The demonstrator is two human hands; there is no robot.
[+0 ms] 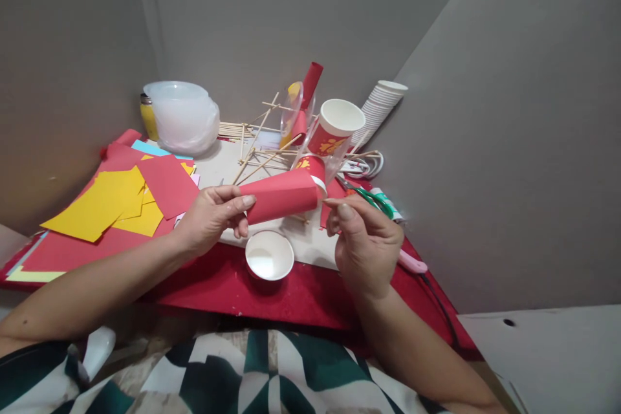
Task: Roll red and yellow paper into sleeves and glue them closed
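My left hand (pixel 220 210) pinches the near end of a curved piece of red paper (pixel 286 196), thumb on top, and holds it above the table. At the paper's right end is my right hand (pixel 363 233), its thumb and fingers drawn together; whether anything is in them I cannot make out. Below the red paper stands a white paper cup (pixel 270 256), seen from above. Just behind the paper's right end rises a structure with red and yellow patterned paper cups (pixel 330 132), partly hidden by the paper.
Yellow sheets (pixel 101 204) and red sheets cover the left side. Plastic bowls (pixel 182 119) stand at the back left. Joined wooden sticks (pixel 259 158) fill the middle. To the right are stacked cups (pixel 381 110), green-handled scissors (pixel 373 197) and a pink-handled tool (pixel 412 262) with a cord.
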